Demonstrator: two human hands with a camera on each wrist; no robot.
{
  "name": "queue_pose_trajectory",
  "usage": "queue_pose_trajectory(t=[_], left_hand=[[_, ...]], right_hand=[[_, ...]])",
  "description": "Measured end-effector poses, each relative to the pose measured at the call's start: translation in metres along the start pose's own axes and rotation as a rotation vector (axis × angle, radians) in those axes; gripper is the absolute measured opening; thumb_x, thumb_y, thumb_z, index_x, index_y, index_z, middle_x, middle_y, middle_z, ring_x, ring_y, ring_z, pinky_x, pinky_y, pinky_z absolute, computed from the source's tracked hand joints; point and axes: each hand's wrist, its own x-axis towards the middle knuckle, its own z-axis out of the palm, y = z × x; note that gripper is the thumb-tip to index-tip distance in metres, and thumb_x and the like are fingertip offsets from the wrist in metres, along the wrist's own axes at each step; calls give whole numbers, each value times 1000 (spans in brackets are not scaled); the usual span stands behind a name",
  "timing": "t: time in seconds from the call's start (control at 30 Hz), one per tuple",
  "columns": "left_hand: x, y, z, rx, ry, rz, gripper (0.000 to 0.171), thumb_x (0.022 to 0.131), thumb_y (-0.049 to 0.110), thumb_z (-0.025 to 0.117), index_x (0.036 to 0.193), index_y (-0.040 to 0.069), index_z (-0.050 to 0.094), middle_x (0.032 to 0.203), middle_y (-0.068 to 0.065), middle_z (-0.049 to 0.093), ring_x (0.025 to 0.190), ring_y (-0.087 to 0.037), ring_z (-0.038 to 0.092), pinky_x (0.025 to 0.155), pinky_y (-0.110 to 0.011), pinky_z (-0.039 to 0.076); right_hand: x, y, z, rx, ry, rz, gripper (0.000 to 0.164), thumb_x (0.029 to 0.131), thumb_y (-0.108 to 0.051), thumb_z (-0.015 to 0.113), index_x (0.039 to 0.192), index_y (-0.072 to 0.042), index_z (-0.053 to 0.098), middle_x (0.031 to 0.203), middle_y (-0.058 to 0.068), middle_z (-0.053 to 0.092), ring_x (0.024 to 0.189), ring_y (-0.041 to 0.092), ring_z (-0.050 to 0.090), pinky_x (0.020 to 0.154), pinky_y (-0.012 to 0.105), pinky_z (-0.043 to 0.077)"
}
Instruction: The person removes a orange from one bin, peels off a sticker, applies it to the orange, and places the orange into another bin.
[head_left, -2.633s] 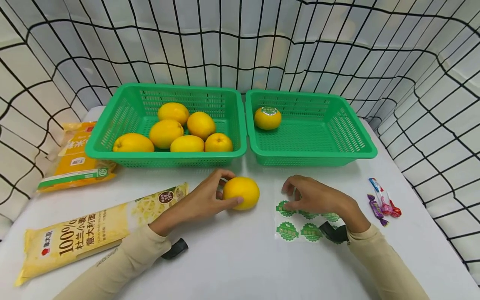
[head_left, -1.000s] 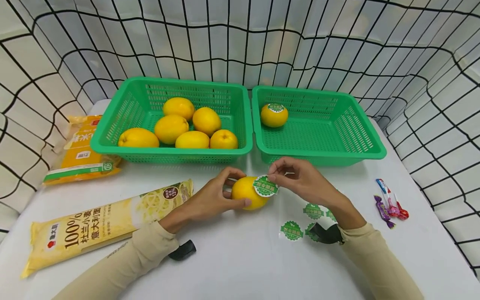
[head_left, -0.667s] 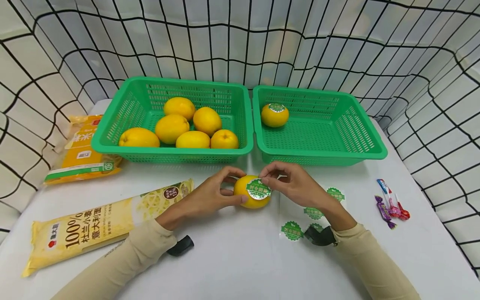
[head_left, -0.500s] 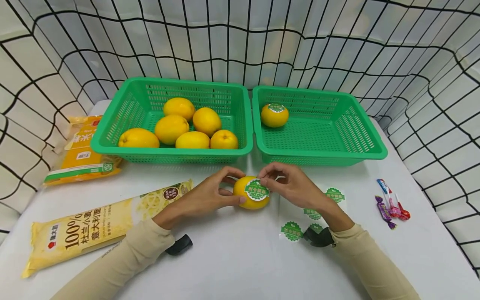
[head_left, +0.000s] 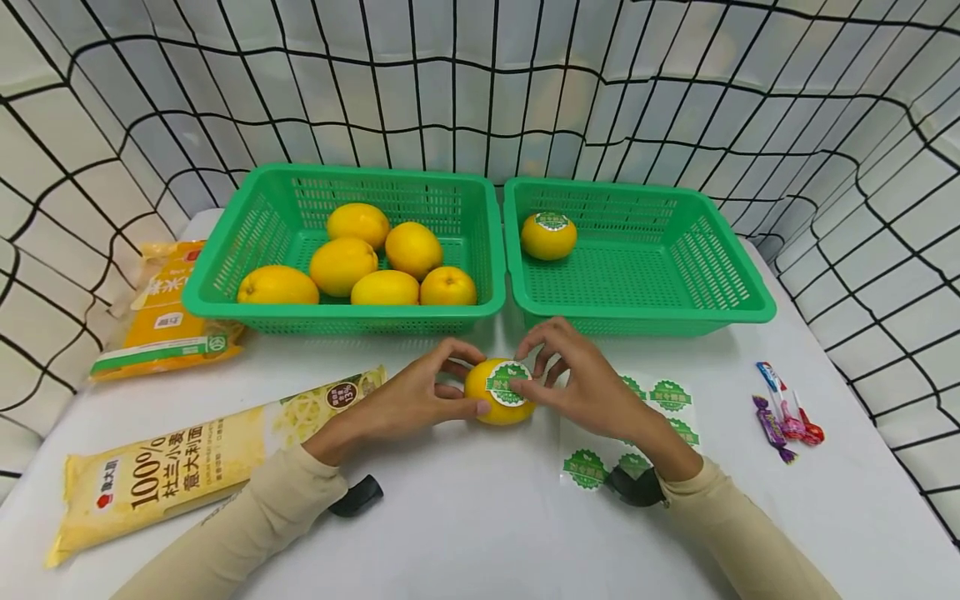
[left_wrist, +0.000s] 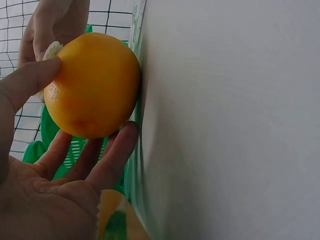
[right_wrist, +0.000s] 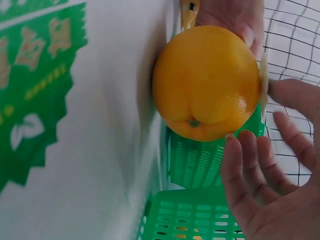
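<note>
My left hand holds a yellow orange on the table, thumb on the near side and fingers behind it. On the orange's upper right face lies a round green-and-white sticker. The thumb of my right hand presses on that sticker, while its other fingers are loosely bent beside the fruit. In the right wrist view the sticker's edge stands slightly off the peel under the thumb. Partly under my right forearm lies a clear sheet with several green stickers.
A green basket at back left holds several oranges. The green basket at back right holds one stickered orange. Left are a pasta bag and an orange food packet; right, wrapped sweets. Black wire mesh surrounds the table.
My right hand has brought a sticker from the sheet to the orange. Its pinch on the sticker's edge has loosened, and the thumb now presses the sticker's face. The left hand keeps its hold.
</note>
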Motion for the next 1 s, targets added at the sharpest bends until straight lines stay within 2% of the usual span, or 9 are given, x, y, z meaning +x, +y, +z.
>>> queue_pose_trajectory(t=[0.13,0.33,0.43,0.6,0.7,0.87,1.0], left_hand=[[-1,-2,-1,-8,2,-37,60,96,27,83,143,18,47,148,-8,52,132,-29,60,109,-44,53],[-3,-2,-3,-15,-8,-51,60,97,30,82,144,18,46,148,-10,52,125,-30,66,106,-48,54],[-3,-1,-4,-4,7,-16,55,99,30,79,142,16,47,147,-10,53,127,-30,63,107,-49,53],[0,1,0,43,95,109,36,104,25,72,131,12,52,145,-14,54,133,-30,59,104,-49,56],[2,2,4,58,126,143,25,105,19,70,124,12,55,141,-13,59,130,-30,61,100,-49,58],[3,3,4,52,138,113,17,105,20,70,120,16,62,134,-5,64,127,-26,63,98,-47,57],[3,3,3,32,134,87,16,105,22,69,120,16,66,132,-4,66,126,-24,62,99,-46,56]], right_hand=[[-2,-1,0,-106,-13,-46,22,92,-21,87,109,-20,73,122,-3,62,95,18,63,75,34,60],[-2,-1,-1,-160,-37,-22,30,92,-29,86,119,-22,76,123,-8,68,100,9,63,78,34,61],[-1,-1,0,-166,-29,-38,31,92,-30,87,120,-21,77,122,-8,70,100,8,64,78,33,61],[-1,0,3,-189,-9,-64,36,91,-31,87,122,-17,75,120,-6,74,103,11,68,78,33,62],[-2,-1,2,-182,9,-72,35,91,-28,87,121,-15,73,119,-4,75,104,12,72,79,32,62],[-4,1,-1,-135,49,-121,20,92,-15,85,111,-14,78,120,4,77,105,17,75,76,32,63],[-4,3,-2,-134,54,-147,14,92,-12,85,105,-15,82,118,3,79,110,18,74,76,29,63]])
